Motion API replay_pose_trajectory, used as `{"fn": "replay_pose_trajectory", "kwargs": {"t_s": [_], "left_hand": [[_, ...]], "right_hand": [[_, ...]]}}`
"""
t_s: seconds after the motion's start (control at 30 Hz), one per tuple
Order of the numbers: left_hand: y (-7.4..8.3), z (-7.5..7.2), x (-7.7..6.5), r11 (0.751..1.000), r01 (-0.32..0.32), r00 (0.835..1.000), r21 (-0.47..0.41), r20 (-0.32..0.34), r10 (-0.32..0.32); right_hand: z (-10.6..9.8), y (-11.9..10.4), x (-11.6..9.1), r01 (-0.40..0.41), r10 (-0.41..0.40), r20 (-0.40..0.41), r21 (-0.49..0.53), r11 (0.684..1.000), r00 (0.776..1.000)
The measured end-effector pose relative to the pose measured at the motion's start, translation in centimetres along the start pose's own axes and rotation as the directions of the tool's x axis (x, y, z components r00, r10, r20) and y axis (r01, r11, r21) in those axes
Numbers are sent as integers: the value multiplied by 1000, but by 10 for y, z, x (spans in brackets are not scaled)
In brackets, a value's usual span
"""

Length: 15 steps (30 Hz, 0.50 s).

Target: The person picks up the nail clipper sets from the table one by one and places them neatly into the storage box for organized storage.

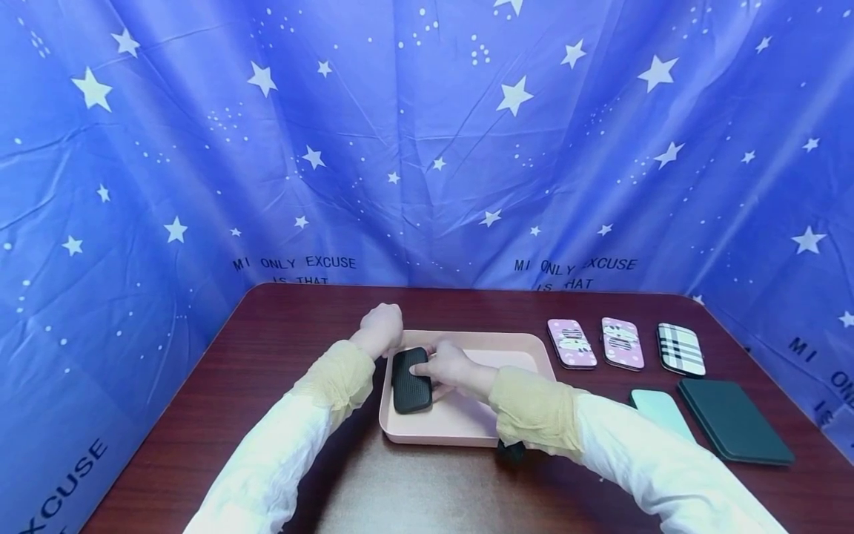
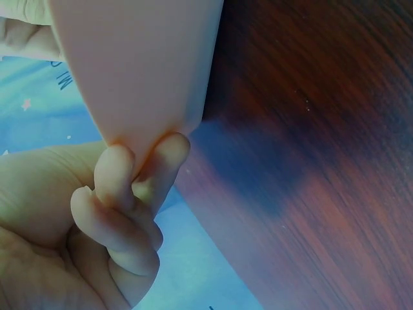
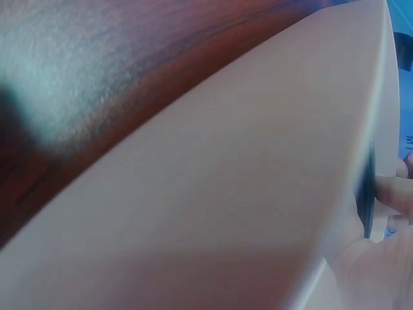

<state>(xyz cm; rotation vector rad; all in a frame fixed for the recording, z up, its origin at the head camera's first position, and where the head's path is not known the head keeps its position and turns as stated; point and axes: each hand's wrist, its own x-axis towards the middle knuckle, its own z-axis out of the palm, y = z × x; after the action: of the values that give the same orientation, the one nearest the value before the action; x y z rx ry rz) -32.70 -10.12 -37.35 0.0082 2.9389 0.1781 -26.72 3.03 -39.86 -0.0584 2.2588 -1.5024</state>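
Note:
A pale pink tray [image 1: 467, 439] stands on the table, and my left hand [image 1: 383, 328] pinches its far left corner. The left wrist view shows the thumb and a curled finger [image 2: 169, 155] on the tray wall [image 2: 139, 71]. Inside the tray, at its left side, is a black ribbed case [image 1: 411, 393]. My right hand [image 1: 454, 366] holds this case by its right edge, thumb on top. In the right wrist view the tray wall [image 3: 213, 148] hides most of the case [image 3: 366, 200], which shows as a dark sliver between thumb and fingers.
Two pink patterned cases [image 1: 571, 345] and a plaid case [image 1: 680, 350] lie at the back right. Nearer are a mint case [image 1: 660, 411], partly behind my right sleeve, and a dark green flat case [image 1: 737, 423]. Something dark [image 1: 511, 451] shows under my right cuff. A starry blue curtain [image 1: 427, 148] hangs behind.

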Motion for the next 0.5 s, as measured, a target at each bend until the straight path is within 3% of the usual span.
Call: {"fn": "replay_pose_trajectory", "kwargs": {"t_s": [0.2, 0.37, 0.5], "left_hand": [[0, 0, 1, 1000, -5, 1000, -12, 6, 5], [-1, 1, 0, 1000, 0, 1000, -22, 5, 0], [-1, 0, -1, 1000, -5, 1000, -29, -2, 5]], "right_hand": [[-2, -4, -4, 69, -67, 15, -144, 987, 998], [-3, -3, -3, 142, -141, 24, -284, 948, 990], [-5, -5, -2, 130, -131, 21, -337, 933, 991]]}}
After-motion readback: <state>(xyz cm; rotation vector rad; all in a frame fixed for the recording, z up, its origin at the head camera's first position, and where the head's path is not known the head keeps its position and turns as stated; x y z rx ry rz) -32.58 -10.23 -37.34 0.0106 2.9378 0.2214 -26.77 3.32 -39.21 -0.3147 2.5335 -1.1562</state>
